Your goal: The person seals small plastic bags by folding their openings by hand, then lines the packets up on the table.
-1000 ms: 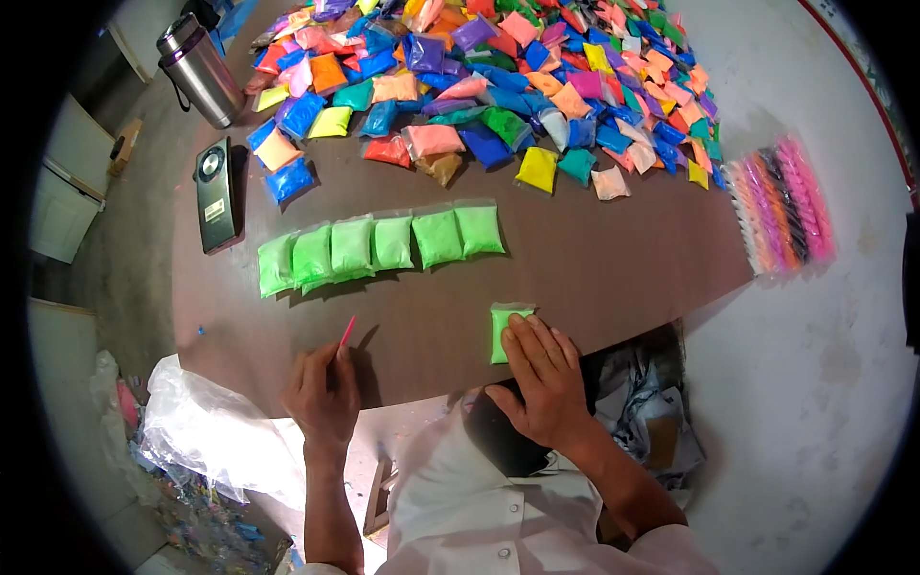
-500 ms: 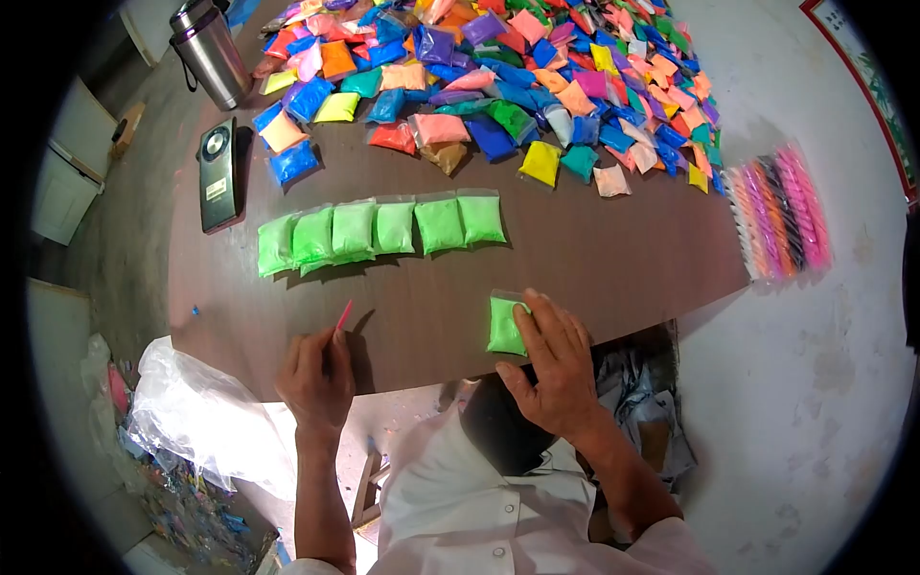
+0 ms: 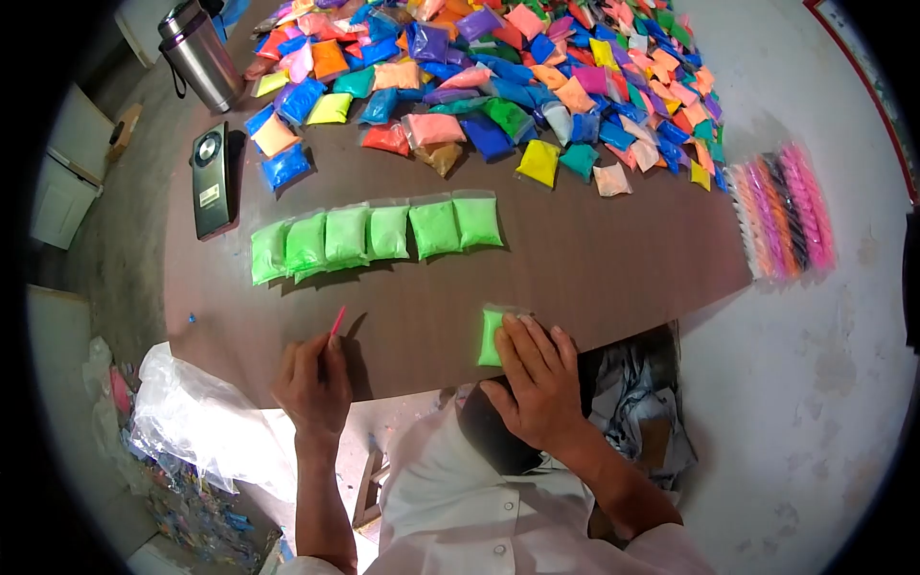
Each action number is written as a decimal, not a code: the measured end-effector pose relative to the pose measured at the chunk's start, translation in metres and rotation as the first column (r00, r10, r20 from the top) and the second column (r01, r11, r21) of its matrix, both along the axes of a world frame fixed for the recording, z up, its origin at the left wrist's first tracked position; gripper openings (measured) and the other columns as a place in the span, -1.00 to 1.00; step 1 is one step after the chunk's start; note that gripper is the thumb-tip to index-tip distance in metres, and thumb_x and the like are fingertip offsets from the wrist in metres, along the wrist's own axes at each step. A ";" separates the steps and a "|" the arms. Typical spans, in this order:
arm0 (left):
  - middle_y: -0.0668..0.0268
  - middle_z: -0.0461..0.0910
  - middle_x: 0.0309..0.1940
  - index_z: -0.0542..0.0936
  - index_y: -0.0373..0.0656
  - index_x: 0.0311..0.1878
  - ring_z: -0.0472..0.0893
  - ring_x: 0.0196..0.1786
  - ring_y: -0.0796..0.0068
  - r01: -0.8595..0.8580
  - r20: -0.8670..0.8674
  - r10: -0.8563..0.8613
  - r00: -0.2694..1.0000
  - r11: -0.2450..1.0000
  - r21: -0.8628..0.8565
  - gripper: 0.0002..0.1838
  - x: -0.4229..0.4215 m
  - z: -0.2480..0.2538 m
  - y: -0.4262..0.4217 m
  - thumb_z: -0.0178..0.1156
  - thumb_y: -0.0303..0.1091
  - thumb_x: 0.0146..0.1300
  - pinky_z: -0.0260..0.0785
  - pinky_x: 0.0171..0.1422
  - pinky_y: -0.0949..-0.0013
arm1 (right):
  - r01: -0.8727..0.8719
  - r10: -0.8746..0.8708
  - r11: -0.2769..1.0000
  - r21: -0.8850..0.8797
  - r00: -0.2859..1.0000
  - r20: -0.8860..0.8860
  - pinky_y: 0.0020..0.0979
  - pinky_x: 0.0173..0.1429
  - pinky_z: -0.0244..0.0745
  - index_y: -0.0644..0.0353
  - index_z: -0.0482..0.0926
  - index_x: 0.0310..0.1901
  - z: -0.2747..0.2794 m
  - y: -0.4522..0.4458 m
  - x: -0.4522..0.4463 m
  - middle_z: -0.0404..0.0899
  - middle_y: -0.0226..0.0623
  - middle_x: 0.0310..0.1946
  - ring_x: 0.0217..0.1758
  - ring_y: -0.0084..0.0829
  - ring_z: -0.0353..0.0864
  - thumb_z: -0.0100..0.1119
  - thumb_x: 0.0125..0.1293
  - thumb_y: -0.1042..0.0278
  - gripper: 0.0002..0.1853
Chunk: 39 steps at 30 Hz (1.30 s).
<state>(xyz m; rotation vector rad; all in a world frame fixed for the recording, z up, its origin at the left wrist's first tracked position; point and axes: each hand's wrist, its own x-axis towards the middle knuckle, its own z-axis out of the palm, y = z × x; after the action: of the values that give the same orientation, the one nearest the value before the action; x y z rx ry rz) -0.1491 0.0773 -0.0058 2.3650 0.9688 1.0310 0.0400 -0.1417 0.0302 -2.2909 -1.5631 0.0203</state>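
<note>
My left hand (image 3: 314, 383) is closed at the front edge of the table, pinching a thin pink stick (image 3: 337, 321) that points up and away. My right hand (image 3: 537, 374) lies with fingers stretched out over a small clear packet of bright green clay-like stuff (image 3: 491, 337); its fingers cover the packet's right part. Farther back is a row of several similar green packets (image 3: 388, 233), some overlapping others beneath.
A heap of many-coloured packets (image 3: 489, 86) covers the far table. At left stand a steel flask (image 3: 203, 62) and a black device with a round dial (image 3: 211, 182). Bundled twisted coloured sticks (image 3: 781, 213) lie at the right edge. A white plastic bag (image 3: 192, 412) hangs below left.
My right hand has shifted slightly left and its fingers now reach further over the green packet. My left hand still holds the pink stick. The whole view has moved a little.
</note>
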 end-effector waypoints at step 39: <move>0.18 0.58 -0.45 0.67 -0.20 -0.18 0.57 -0.52 0.24 -0.003 -0.001 0.003 1.000 0.999 0.042 -0.90 0.000 -0.002 0.001 0.40 -0.56 0.31 0.38 -0.45 0.25 | -0.044 0.044 0.999 -0.026 0.999 0.022 0.13 0.55 0.15 0.28 0.56 0.32 0.005 0.015 0.001 0.49 -0.11 0.45 0.49 -0.09 0.44 0.43 0.29 0.04 -0.34</move>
<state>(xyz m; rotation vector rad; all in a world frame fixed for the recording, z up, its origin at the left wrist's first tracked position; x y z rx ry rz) -0.1496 0.0781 -0.0074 2.3994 0.9603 1.0612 0.0410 -0.1271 0.0351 -2.2836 -1.6333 0.0264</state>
